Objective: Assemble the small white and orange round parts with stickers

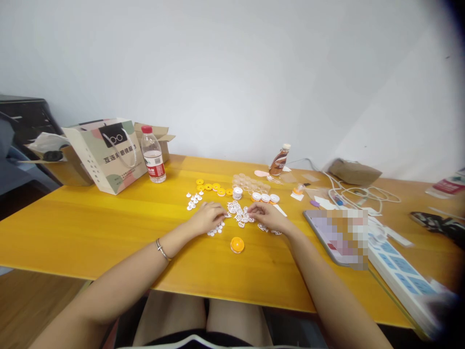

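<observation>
A loose pile of small white openwork plastic pieces (239, 212) lies between my hands. My left hand (209, 216) is at the pile's left edge, its fingers drawn together; whatever is in them is too small to make out. Small white discs (217, 230) lie under and beside it. At the pile's right side, my right hand (268, 216) has thumb and fingertips close together among the white pieces; what they hold is unclear. Nearer to me sits a round orange part (237, 245) with a white lower edge. White stemmed pieces (194, 199) are scattered beyond my left hand.
Behind the pile are yellow rings (208, 187), stacked white round parts (237, 193) and a clear plastic tray (250, 183). A water bottle (154, 160) and paper bag (109, 160) stand left. Rightward are a brown bottle (279, 161), phone (327, 237), cables (348, 191) and power strip (403, 271).
</observation>
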### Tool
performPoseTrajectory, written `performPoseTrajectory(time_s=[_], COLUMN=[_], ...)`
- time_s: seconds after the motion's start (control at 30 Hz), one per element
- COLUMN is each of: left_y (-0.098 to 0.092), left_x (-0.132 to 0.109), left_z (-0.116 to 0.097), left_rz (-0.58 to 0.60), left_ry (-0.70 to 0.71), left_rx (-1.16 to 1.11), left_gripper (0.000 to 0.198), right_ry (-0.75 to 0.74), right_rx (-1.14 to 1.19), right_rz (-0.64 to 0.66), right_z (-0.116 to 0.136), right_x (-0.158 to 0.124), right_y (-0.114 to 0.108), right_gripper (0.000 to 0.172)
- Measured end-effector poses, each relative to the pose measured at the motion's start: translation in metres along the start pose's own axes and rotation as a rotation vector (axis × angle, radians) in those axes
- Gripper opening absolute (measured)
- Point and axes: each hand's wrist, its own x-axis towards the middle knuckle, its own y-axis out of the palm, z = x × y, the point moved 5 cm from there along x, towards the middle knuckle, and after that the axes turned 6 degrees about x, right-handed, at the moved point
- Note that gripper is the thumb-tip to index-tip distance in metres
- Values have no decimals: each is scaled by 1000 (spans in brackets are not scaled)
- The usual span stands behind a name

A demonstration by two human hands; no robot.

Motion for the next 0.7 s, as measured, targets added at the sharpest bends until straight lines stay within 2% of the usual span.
performPoseTrajectory(time_s=[0.27, 0.33, 0.5, 0.6, 0.7], left_y=[-2, -2, -2, -4, -5], left_x=[1, 1, 1, 1, 1], left_z=[-1, 0, 0, 0, 0], left_rz=[11, 7, 4, -1, -19], left_ry=[-9, -16, -31, -38, -43], left_rx=[22, 24, -7, -24, -49], left_gripper=[18, 17, 16, 15, 13], right_ry=[-13, 28, 217, 253, 229], right_rx=[-215, -264, -352, -373, -365], right_rz=[-102, -68, 147, 166, 144], right_z=[3, 4, -3, -6, -5], right_x=[-2, -6, -18, -20, -18], right_y=[-15, -20, -22, -21, -19], right_gripper=[22, 25, 31, 27, 19])
